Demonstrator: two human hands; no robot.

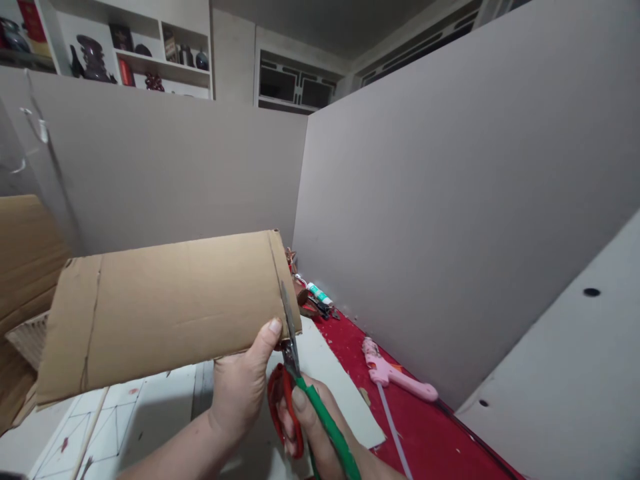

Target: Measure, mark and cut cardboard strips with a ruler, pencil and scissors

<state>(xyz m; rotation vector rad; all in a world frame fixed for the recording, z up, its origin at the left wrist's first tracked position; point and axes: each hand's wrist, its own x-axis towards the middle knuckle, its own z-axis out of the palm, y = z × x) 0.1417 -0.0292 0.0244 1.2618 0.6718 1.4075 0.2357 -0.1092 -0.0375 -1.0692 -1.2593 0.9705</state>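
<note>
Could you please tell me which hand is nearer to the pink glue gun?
Right. The right hand, gripping the scissors, is to the left of the pink glue gun; the left hand, holding the cardboard piece, is farther left.

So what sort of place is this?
Probably a craft workspace, perhaps at home: scissors at the edge of cardboard, a pink glue gun on a red surface, ornaments on shelves beyond.

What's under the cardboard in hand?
A white sheet with drawn lines and a thin stick partly show below the cardboard; whatever it directly covers can't be seen.
</note>
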